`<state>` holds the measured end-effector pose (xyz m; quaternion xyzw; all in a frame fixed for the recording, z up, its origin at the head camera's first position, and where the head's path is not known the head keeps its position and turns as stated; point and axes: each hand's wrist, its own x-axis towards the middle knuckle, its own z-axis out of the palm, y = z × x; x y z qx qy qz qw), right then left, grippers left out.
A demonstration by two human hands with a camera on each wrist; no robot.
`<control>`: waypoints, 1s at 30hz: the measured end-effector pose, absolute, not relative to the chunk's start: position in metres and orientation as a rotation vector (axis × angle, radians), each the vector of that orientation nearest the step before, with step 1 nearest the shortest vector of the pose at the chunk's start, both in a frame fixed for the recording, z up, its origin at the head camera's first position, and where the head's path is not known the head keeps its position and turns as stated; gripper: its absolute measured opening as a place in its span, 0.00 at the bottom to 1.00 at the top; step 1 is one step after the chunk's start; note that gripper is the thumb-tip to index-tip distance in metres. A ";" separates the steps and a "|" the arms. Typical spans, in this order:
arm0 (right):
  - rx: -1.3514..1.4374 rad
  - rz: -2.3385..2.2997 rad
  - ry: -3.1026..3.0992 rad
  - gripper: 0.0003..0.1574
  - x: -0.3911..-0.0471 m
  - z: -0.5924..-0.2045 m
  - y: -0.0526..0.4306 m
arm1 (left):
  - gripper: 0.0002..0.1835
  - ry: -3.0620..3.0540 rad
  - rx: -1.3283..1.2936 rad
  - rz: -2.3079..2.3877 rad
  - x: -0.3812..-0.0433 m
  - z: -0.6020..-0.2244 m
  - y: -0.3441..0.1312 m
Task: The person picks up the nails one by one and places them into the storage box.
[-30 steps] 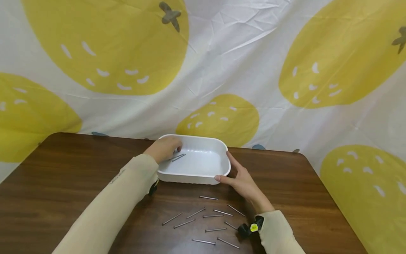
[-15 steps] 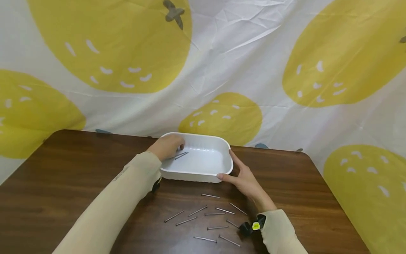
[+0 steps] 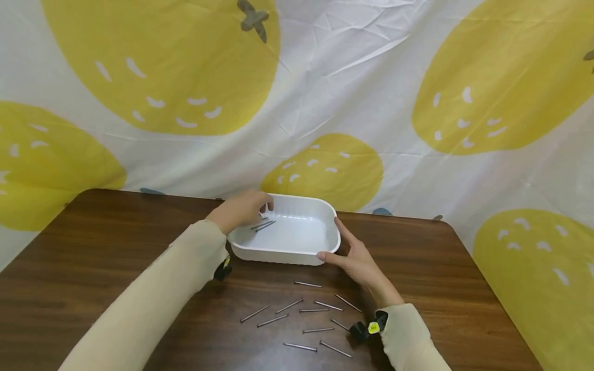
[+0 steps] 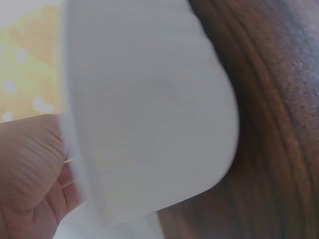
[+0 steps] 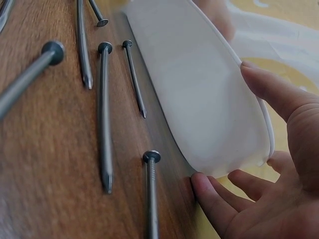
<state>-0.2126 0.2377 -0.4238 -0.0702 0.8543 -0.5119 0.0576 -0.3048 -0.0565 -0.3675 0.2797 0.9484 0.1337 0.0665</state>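
A white rectangular tray (image 3: 297, 242) stands near the table's back edge in the head view. Over its left end is my left hand (image 3: 241, 208), fingers loosely bent, with nothing seen held in them. A few steel nails (image 3: 265, 226) lie on the tray floor just below those fingertips. At the tray's right front corner my right hand (image 3: 359, 263) grips it, thumb on the rim and fingers along the end wall. The right wrist view shows this right hand (image 5: 284, 149) around the tray (image 5: 209, 94). The left wrist view has the tray's outer wall (image 4: 149, 109) covering part of the left fingers.
Several loose nails (image 3: 314, 310) lie scattered on the brown wooden table (image 3: 116, 268) in front of the tray. Some sit close to the right wrist's black camera (image 3: 358, 332). A white cloth with yellow shapes (image 3: 320, 165) hangs behind the table.
My left hand has lifted slightly and drawn left, away from the nails in the tray, and its fingers have loosened. The right hand keeps its grip on the tray corner.
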 end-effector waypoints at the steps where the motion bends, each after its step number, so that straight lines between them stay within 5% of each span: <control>1: -0.212 -1.553 2.590 0.64 -0.213 -0.424 0.237 | 0.19 2.857 0.845 0.425 -0.303 -0.364 -0.058; 17: -0.208 -1.536 2.593 0.64 -0.213 -0.423 0.237 | 0.17 2.984 1.293 0.401 -0.242 -0.339 -0.063; 30: -0.210 -1.554 2.585 0.63 -0.213 -0.424 0.236 | 0.18 2.982 1.163 0.551 -0.197 -0.335 -0.073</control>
